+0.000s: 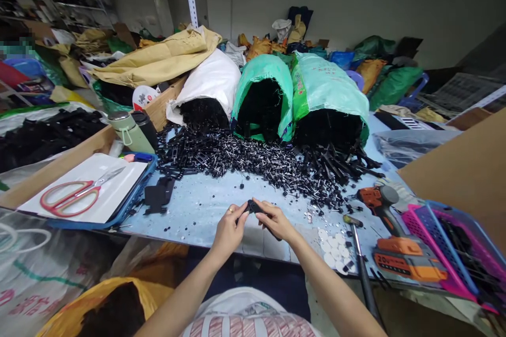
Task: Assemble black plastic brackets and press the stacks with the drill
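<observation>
Both hands meet over the front of the blue tabletop [205, 195]. My left hand [231, 229] pinches one end of a small black plastic part [252, 205], with a ring on one finger. My right hand [276, 221] is closed around the other side of the same part, whose long dark end sticks out below the fingers. The part's exact kind is too small to make out. Beyond the hands lies a wide heap of black plastic pieces and screws [253, 160]. Flat black pieces [158, 197] rest to the left of my hands.
An orange cordless drill [411, 258], a hammer [358, 242] and white discs [334, 250] lie right. Scissors [71, 197] rest on a white board at left, near a green flask [130, 131]. Behind stand a white sack [211, 81] and green sacks [328, 84]; baskets [454, 247] are far right.
</observation>
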Available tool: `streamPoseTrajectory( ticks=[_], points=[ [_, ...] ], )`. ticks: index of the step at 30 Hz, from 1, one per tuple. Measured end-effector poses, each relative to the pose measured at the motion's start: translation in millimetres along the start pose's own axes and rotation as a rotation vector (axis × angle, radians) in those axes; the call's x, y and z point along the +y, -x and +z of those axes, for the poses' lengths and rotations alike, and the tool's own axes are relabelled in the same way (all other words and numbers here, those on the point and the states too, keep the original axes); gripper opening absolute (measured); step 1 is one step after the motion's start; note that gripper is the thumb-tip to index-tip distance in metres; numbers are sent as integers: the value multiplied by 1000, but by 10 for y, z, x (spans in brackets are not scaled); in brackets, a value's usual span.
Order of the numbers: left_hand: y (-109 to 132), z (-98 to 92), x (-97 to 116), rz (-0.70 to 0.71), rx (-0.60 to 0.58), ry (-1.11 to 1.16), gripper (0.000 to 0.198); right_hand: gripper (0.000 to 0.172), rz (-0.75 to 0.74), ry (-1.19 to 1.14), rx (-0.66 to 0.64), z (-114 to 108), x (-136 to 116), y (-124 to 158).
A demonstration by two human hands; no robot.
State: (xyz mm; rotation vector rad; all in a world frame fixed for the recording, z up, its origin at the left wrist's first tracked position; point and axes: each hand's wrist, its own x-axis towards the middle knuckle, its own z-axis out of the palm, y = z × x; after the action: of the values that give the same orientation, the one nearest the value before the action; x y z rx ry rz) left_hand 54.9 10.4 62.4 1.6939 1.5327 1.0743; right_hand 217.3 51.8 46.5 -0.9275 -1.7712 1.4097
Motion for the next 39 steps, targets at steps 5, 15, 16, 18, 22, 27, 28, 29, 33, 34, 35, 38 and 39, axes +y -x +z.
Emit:
streamPoseTrajectory(
  ticks=[5, 15, 16, 18, 22, 27, 28, 29, 33, 34, 35, 38, 39],
  points=[
    [13, 146, 98, 14, 291, 103, 36, 43, -62, -41, 142, 194, -112, 13],
    [138, 377, -403, -336, 176, 55, 42, 39, 94, 635, 70, -218, 224, -66],
    [157, 372, -446, -262, 161, -71, 41, 38, 142, 717, 127, -402, 266, -114],
    [155, 331, -483, -12, 31, -311, 47, 35, 276, 919, 297, -816, 326, -223],
    [29, 247, -431, 364, -388, -568, 55, 37, 467, 1081, 564, -1613, 378, -421],
    [-78, 231, -375, 341, -404, -766, 45, 40, 721, 1194, 840, -2274, 420, -522],
    [-80, 230, -372, 322, -388, -787, 42, 39, 744, 1209, 853, -2361, 435, -527],
    [-77, 229, -370, 306, -375, -807, 41, 38, 754, 1223, 849, -2435, 452, -530],
    [-63, 246, -373, 273, -346, -867, 40, 38, 731, 1281, 761, -2621, 484, -519],
    [-61, 255, -376, 269, -342, -878, 40, 36, 716, 1303, 742, -2646, 468, -511],
    [-60, 263, -379, 264, -340, -888, 40, 35, 696, 1328, 725, -2662, 440, -501],
    [-57, 282, -381, 238, -345, -905, 38, 30, 591, 1411, 645, -2620, 284, -468],
    [-56, 286, -380, 229, -358, -896, 37, 30, 540, 1434, 600, -2557, 223, -451]
  ],
)
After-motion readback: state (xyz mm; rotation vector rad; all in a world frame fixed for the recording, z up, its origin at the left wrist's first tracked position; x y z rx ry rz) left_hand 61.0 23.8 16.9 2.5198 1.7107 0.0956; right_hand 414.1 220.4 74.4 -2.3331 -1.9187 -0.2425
